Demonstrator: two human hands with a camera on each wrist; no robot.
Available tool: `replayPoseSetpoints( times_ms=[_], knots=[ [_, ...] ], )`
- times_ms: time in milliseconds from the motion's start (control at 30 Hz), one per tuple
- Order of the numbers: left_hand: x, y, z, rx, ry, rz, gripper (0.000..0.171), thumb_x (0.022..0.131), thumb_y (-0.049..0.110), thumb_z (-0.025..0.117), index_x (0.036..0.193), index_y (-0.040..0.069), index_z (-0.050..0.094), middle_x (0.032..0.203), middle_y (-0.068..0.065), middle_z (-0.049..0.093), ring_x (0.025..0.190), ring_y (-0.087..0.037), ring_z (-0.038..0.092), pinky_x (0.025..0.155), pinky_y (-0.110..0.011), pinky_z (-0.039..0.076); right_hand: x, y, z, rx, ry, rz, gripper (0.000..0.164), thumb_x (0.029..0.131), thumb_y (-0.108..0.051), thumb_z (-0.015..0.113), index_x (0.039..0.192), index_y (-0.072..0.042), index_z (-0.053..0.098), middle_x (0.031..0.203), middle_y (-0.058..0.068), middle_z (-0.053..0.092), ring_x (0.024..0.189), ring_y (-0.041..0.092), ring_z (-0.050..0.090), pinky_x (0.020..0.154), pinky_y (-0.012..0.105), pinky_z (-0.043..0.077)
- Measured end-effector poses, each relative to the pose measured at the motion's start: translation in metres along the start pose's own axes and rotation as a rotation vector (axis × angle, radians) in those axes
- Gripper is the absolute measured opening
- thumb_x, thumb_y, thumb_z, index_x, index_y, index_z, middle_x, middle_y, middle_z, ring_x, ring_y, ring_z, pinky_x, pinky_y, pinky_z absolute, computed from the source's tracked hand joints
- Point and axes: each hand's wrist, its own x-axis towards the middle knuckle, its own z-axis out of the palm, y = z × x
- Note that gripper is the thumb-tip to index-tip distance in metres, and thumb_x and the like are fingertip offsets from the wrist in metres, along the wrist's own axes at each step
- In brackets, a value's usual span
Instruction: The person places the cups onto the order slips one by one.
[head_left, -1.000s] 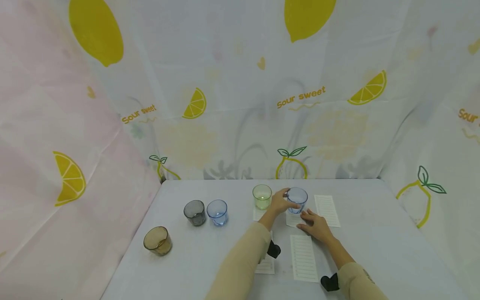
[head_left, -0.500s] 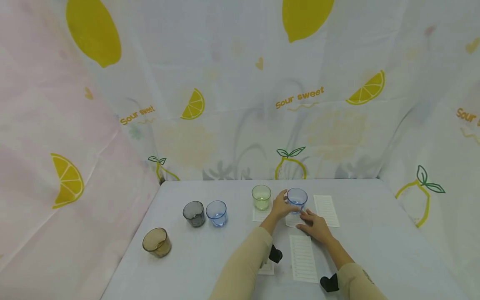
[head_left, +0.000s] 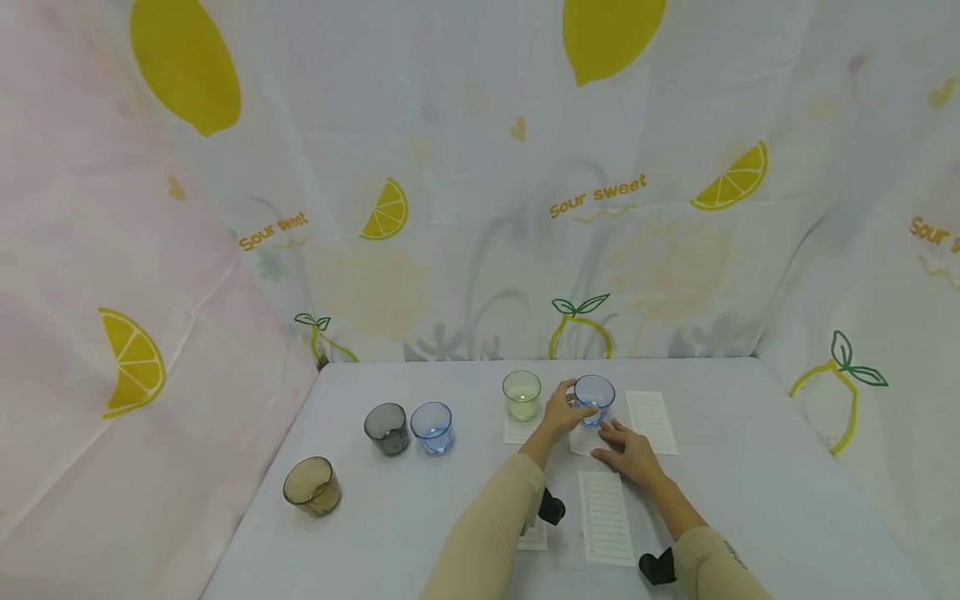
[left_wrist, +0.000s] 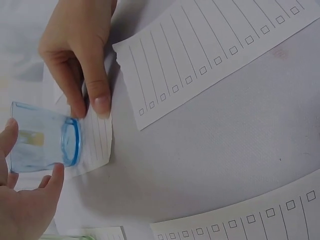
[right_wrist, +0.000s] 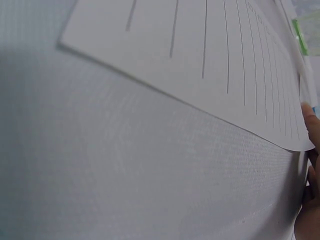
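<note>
My left hand [head_left: 559, 414] holds a clear blue glass [head_left: 595, 390], thumb on its near side and fingers round its left. In the left wrist view the glass [left_wrist: 42, 140] has its base just over a lined paper slip [left_wrist: 97, 145]; whether it touches cannot be told. My right hand [head_left: 633, 456] is beside the glass, its thumb and a finger pressing the slip near its edge. That hand [left_wrist: 82, 37] shows its fingertips on the paper at the top of the left wrist view. Only part of the right hand [right_wrist: 309, 210] enters the right wrist view.
A green glass [head_left: 522, 393] stands on another slip to the left. Farther left are a grey glass [head_left: 387, 428], a second blue glass [head_left: 432, 427] and a brown glass [head_left: 312, 486]. More lined slips [head_left: 606, 517] lie nearer, and one [head_left: 651, 422] lies right.
The left forearm has shifted slightly right, and the left hand has adjusted a little on the glass. The right hand stays at the slip. The head view has drifted slightly.
</note>
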Motion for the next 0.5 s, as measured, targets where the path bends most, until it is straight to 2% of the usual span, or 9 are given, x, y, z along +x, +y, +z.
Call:
replayPoseSetpoints(
  times_ms=[67,100,133,200,267,300,367,433,500],
  knots=[
    [-0.01,0.014,-0.005,0.032,0.032,-0.014,0.064,0.078,0.018,0.077,0.134,0.006,0.048,0.122,-0.018,0.058,0.11,-0.031,0.057,0.086,-0.041,0.051,-0.001,-0.001,0.0,0.004,-0.002,0.004,0.051,0.081,-0.022,0.073,0.12,0.007,0.059,0.135,0.025,0.045,0.13,0.045,0.034,0.104,0.056,0.031],
    [-0.011,0.014,-0.005,0.047,0.038,-0.024,0.064,0.077,0.019,0.078,0.133,0.008,0.05,0.119,-0.016,0.059,0.108,-0.029,0.057,0.083,-0.04,0.052,-0.001,-0.001,0.0,0.005,-0.004,0.006,0.051,0.081,-0.022,0.073,0.12,0.007,0.059,0.135,0.025,0.045,0.13,0.045,0.034,0.104,0.056,0.031],
    [-0.006,0.007,-0.005,0.056,0.031,-0.028,0.066,0.075,0.022,0.08,0.133,0.01,0.051,0.116,-0.014,0.061,0.104,-0.026,0.059,0.079,-0.038,0.053,-0.001,-0.002,0.0,0.008,-0.005,0.009,0.05,0.081,-0.022,0.073,0.12,0.007,0.059,0.135,0.024,0.045,0.13,0.045,0.034,0.104,0.056,0.03],
    [0.013,-0.023,0.006,0.067,0.075,0.085,0.068,0.074,0.038,0.079,0.132,0.012,0.053,0.106,-0.01,0.064,0.093,-0.02,0.06,0.067,-0.031,0.052,-0.001,-0.003,0.0,0.006,-0.011,0.014,0.05,0.082,-0.022,0.073,0.12,0.007,0.059,0.135,0.024,0.046,0.131,0.044,0.034,0.105,0.056,0.03],
    [0.022,-0.039,0.01,0.052,0.069,0.106,0.071,0.073,0.044,0.079,0.133,0.016,0.053,0.105,-0.006,0.064,0.092,-0.016,0.061,0.066,-0.028,0.052,-0.001,-0.003,0.0,0.002,-0.018,0.019,0.05,0.082,-0.023,0.072,0.12,0.007,0.059,0.135,0.023,0.046,0.131,0.044,0.033,0.105,0.055,0.03],
    [0.022,-0.041,0.011,0.037,0.065,0.101,0.072,0.073,0.044,0.078,0.134,0.017,0.052,0.107,-0.007,0.065,0.093,-0.017,0.061,0.067,-0.029,0.053,-0.001,-0.003,0.0,0.004,-0.02,0.021,0.051,0.083,-0.024,0.072,0.121,0.006,0.059,0.135,0.022,0.046,0.131,0.043,0.033,0.105,0.055,0.029],
    [0.014,-0.033,0.009,-0.01,0.056,0.073,0.07,0.076,0.038,0.078,0.136,0.014,0.05,0.111,-0.011,0.064,0.097,-0.022,0.062,0.072,-0.032,0.054,0.0,-0.003,0.0,0.016,-0.021,0.02,0.052,0.083,-0.026,0.072,0.121,0.006,0.059,0.135,0.023,0.046,0.131,0.044,0.032,0.105,0.056,0.029],
    [-0.01,-0.004,-0.003,-0.077,0.01,-0.005,0.067,0.08,0.021,0.076,0.138,0.008,0.046,0.119,-0.019,0.06,0.105,-0.031,0.06,0.081,-0.038,0.054,-0.002,-0.003,-0.001,0.031,-0.006,-0.005,0.054,0.082,-0.029,0.072,0.12,0.007,0.059,0.134,0.024,0.047,0.13,0.046,0.033,0.104,0.057,0.029],
    [-0.029,0.016,-0.012,-0.154,-0.027,-0.008,0.065,0.084,0.012,0.071,0.14,0.002,0.041,0.124,-0.026,0.055,0.111,-0.039,0.056,0.084,-0.041,0.053,-0.003,-0.002,-0.001,0.047,0.013,-0.036,0.057,0.081,-0.035,0.072,0.118,0.007,0.06,0.132,0.025,0.047,0.128,0.048,0.034,0.103,0.059,0.029]
  ],
)
